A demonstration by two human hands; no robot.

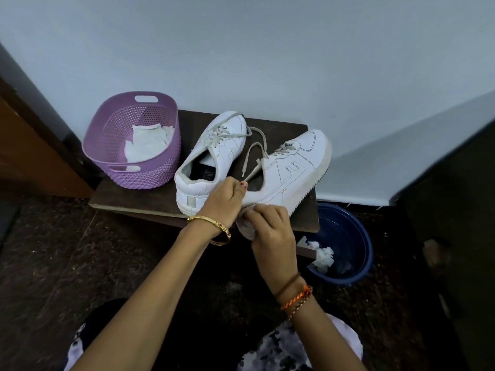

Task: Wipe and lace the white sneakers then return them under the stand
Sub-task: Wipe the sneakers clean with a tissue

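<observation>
Two white sneakers lie on a dark wooden stand [150, 194]. The left sneaker [214, 153] sits upright with its grey laces loose. The right sneaker [294, 170] is tipped on its side, sole facing right, its loose lace [254, 153] trailing over the gap between the shoes. My left hand [222, 199] grips the heel collar of the right sneaker, thumb on top. My right hand [270, 231] holds a white wipe [246, 228] pressed against that sneaker's heel, fingers curled round it.
A purple perforated basket [107, 129] with white cloths inside stands at the stand's left end. A blue bucket [359, 253] holding crumpled white wipes sits on the dark floor to the right. A pale wall rises behind; a dark cabinet stands at far right.
</observation>
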